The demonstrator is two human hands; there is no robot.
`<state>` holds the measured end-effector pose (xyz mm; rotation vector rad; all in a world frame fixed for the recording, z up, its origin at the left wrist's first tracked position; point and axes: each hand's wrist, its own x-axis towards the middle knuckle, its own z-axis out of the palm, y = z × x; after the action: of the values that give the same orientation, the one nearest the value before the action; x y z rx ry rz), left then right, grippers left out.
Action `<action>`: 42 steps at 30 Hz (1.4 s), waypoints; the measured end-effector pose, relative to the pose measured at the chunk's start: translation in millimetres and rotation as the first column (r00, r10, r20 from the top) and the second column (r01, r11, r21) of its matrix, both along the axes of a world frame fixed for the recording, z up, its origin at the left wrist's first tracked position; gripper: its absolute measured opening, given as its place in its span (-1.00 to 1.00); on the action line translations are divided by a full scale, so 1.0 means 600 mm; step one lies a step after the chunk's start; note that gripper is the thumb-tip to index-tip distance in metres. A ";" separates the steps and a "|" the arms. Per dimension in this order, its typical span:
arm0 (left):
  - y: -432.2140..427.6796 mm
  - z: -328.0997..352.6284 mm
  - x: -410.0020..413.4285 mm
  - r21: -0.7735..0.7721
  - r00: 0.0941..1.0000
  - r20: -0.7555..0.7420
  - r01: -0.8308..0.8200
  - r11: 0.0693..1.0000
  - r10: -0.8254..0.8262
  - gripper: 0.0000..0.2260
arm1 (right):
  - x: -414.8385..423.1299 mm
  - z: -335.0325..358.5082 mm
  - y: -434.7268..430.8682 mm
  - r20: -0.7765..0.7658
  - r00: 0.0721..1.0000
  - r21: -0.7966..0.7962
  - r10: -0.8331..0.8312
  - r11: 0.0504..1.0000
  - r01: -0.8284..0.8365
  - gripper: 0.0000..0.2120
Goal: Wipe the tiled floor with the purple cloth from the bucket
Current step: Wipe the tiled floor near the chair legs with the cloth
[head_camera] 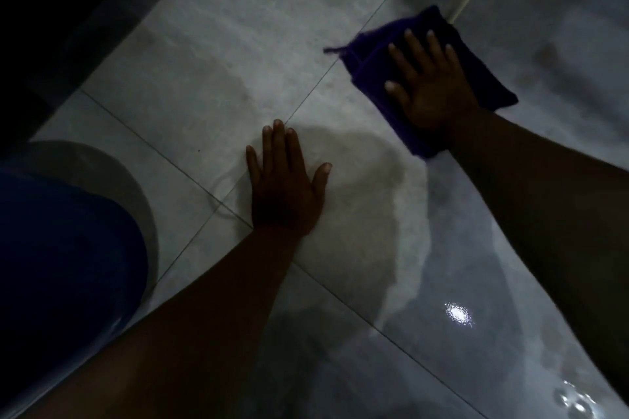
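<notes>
Head view: your right hand [430,85] presses the purple cloth [422,78] flat at 1 o'clock, left hand [286,184] spread on the floor [204,61]; wet sheen at 5 o'clock, middle tiles unwiped.

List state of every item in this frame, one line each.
purple cloth: folded, flat on the floor, pinned under the right hand.
right hand: open palm, fingers spread, pressing on the cloth; no closed grip.
left hand: flat on bare tile, holding nothing.
tiled floor: wet and glossy at lower right, duller patch around the left hand.
bucket: at left edge, contents cannot be told.
</notes>
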<state>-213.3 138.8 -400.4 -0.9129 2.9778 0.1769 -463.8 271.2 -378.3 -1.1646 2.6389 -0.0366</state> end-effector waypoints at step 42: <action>0.135 0.003 -0.204 0.041 0.990 0.069 0.118 0.992 -0.121 -0.10 | -0.222 -0.005 0.290 -0.071 0.955 0.063 -0.288 0.954 0.292 -0.39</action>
<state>-336.0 219.7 -398.6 -0.7187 2.9415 0.1909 -596.8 445.1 -381.0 -0.7586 2.8176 0.0409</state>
